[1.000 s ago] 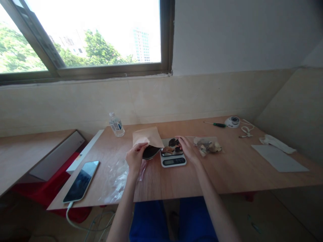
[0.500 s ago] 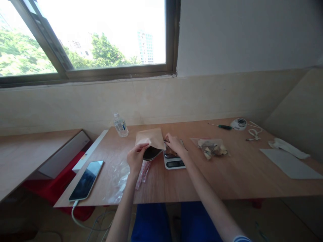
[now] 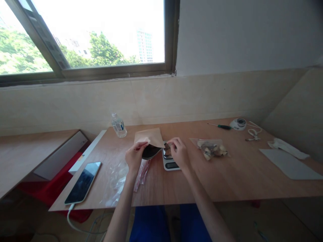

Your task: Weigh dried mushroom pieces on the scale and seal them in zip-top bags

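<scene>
My left hand (image 3: 135,155) pinches the mouth of a brown paper bag (image 3: 148,135), whose dark inside shows toward me. The bag lies tilted, its mouth beside a white kitchen scale (image 3: 171,166). Brown dried pieces (image 3: 167,153) rest on the scale's plate, partly covered by my right hand (image 3: 178,152). That hand is just over the plate with its fingertips closed together; what they hold is too small and hidden to make out. Right of the scale lies a clear zip bag (image 3: 213,149) of pale and dark dried pieces.
Clear plastic bags (image 3: 116,181) with red zip strips (image 3: 142,174) lie near the front edge. A phone (image 3: 83,183) on a cable and a water bottle (image 3: 119,126) are leftward. Far right are a screwdriver (image 3: 224,127), a white dome camera (image 3: 238,124) and a white sheet (image 3: 290,164).
My right hand has shifted slightly right and down from the bag's mouth to over the scale plate. The dark piece at its fingertips no longer shows there. My left hand still holds the bag.
</scene>
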### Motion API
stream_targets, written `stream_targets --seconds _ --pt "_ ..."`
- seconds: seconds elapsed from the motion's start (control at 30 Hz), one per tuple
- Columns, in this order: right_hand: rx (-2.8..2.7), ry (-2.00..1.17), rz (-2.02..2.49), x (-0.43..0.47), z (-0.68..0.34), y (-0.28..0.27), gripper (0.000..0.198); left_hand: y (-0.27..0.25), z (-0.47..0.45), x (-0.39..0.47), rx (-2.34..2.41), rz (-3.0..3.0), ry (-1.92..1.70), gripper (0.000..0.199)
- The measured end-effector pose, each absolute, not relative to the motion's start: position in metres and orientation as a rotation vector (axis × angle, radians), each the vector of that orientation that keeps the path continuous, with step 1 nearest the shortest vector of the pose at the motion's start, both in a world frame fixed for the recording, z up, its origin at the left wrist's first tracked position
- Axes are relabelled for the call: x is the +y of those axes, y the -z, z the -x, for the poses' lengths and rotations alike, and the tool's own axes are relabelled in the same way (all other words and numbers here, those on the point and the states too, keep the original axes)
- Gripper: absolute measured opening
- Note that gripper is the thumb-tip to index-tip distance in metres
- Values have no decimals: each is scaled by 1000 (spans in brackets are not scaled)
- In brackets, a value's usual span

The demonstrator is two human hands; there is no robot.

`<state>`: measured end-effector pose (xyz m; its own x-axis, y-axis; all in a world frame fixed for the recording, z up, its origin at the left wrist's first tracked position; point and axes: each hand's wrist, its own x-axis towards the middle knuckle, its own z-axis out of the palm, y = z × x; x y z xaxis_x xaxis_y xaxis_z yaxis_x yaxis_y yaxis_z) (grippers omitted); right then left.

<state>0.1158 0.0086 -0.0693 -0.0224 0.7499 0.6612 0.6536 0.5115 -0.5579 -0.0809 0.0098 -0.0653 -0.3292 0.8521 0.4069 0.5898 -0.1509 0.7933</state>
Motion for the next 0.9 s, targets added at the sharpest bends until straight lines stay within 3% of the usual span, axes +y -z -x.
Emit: stream_targets --seconds 0.2,0.37,0.5,0.9 --pt "-2109 -404 864 -33 -77 51 36 63 71 6 1862 -1631 -1464 17" --pt "-2326 -214 1336 -23 -38 53 36 68 73 1 1855 -1602 -1459 18" --pt "-2425 -311 1584 6 -10 61 33 71 77 -3 1833 -1595 -1492 18" --pt "-2247 -344 1692 43 12 101 31 74 74 -11 1856 -1666 -1454 18"
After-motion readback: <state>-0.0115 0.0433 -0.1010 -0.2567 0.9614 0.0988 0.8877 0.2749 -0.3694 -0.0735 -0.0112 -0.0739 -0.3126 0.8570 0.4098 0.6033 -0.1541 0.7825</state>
